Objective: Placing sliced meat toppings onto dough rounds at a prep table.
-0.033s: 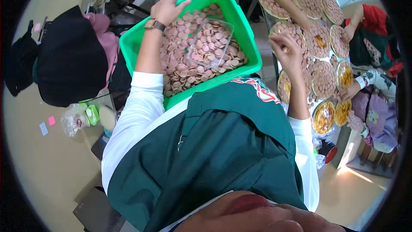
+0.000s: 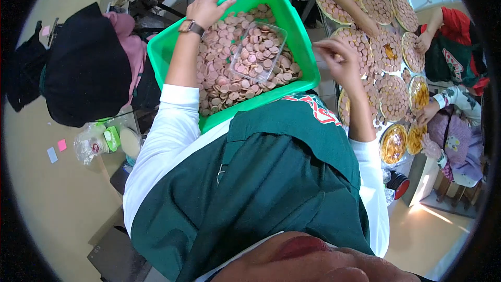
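Note:
Against my front is a green plastic tub [image 2: 307, 68] with a heap of round pink sausage slices [image 2: 216, 70] in it. My left hand [image 2: 206, 13] grips its far left rim, fingers over the edge and thumb stretched out. A clear rectangular container [image 2: 257, 77] rests on the heap, filled with more slices. Just off the tub's right side, my right hand [image 2: 342, 60] hangs in the air. Its fingers are loosely bent and point toward the tub, and I see nothing in them.
To the right, a table carries several round pizzas [image 2: 394, 96] topped with slices, and some with sauce [image 2: 393, 143]. Other people's hands [image 2: 369, 27] work over them. A person in dark clothes [image 2: 86, 68] is at the left. Plastic bags [image 2: 91, 143] lie below that person.
My right hand has shifted a little left toward the tub, and its fingers have straightened from a ring shape. My left hand stays on the rim.

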Demonstrator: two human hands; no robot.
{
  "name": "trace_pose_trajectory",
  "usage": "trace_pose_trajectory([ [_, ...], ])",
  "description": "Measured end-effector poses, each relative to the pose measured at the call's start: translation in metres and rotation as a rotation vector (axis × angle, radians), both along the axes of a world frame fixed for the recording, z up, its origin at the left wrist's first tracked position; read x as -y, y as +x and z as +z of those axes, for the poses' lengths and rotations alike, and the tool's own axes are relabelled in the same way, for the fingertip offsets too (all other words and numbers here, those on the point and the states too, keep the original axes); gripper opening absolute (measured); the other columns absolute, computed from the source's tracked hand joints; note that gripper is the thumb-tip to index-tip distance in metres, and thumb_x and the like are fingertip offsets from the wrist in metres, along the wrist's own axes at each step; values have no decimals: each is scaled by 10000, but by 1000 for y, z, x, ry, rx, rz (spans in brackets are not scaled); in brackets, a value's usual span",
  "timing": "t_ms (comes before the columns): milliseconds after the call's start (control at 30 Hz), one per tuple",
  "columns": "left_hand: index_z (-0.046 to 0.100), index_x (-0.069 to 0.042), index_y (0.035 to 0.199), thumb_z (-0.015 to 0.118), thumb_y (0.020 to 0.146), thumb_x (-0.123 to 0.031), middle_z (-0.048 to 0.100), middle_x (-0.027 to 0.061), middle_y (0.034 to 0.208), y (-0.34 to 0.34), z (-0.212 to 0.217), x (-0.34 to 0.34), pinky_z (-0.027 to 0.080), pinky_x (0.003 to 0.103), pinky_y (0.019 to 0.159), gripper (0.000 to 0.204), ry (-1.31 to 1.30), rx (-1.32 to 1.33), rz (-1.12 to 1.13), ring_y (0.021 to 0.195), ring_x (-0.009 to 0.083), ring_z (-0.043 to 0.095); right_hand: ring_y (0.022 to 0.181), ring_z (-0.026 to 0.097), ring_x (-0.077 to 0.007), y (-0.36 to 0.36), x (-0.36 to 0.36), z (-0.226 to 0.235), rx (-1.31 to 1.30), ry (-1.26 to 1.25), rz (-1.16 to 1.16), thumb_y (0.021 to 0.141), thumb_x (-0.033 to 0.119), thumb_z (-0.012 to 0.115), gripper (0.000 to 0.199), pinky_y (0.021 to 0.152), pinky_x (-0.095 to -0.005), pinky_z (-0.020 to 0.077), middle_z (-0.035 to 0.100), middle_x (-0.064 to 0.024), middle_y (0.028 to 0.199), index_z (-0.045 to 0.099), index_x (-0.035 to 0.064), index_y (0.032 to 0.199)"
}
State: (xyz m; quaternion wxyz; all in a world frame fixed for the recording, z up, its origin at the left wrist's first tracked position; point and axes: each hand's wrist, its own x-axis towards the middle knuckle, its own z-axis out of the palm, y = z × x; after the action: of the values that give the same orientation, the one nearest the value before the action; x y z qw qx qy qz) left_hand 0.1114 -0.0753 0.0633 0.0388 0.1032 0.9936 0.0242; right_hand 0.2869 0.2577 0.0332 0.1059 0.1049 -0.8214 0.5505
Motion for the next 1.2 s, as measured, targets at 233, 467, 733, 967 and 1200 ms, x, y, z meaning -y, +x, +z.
trace_pose_trajectory([
  [233, 709, -124, 934, 503, 811, -694, 685, 176, 895, -10, -13, -18, 512, 468, 773, 619, 72, -65, -132, 883, 362, 653, 891, 611, -316, -61, 120, -6, -296, 251, 402, 730, 48, 638, 207, 778, -408, 503, 636, -112, 941, 680, 64, 932],
  [467, 706, -81, 835, 524, 826, -626, 674, 206, 861, -19, -12, -18, 514, 473, 760, 574, 121, -3, -206, 849, 379, 653, 1296, 348, -437, -65, 245, -46, -242, 839, 648, 777, 499, 614, 700, 1036, -549, 313, 377, -249, 1404, 484, 117, 1349],
  [733, 710, -91, 834, 535, 835, -609, 674, 192, 844, -35, -23, -8, 499, 471, 784, 546, 152, -4, -237, 868, 365, 647, 1412, 66, -461, -70, 270, -45, -79, 1099, 749, 712, 683, 613, 968, 1083, -627, 162, 164, -193, 1541, 258, 232, 1492],
  [967, 709, -82, 843, 529, 841, -611, 677, 197, 859, -48, -22, -8, 500, 469, 794, 558, 161, 27, -260, 885, 364, 650, 1406, 160, -404, -81, 272, -46, -38, 986, 720, 665, 593, 705, 951, 1082, -579, 242, 197, -192, 1519, 324, 240, 1461],
  [1200, 711, -111, 825, 527, 824, -634, 687, 170, 878, -57, -26, -10, 510, 463, 769, 554, 154, 21, -308, 873, 350, 657, 1316, 309, -397, -80, 278, -63, -25, 871, 731, 627, 545, 754, 850, 1012, -557, 357, 280, -190, 1463, 464, 264, 1375],
])
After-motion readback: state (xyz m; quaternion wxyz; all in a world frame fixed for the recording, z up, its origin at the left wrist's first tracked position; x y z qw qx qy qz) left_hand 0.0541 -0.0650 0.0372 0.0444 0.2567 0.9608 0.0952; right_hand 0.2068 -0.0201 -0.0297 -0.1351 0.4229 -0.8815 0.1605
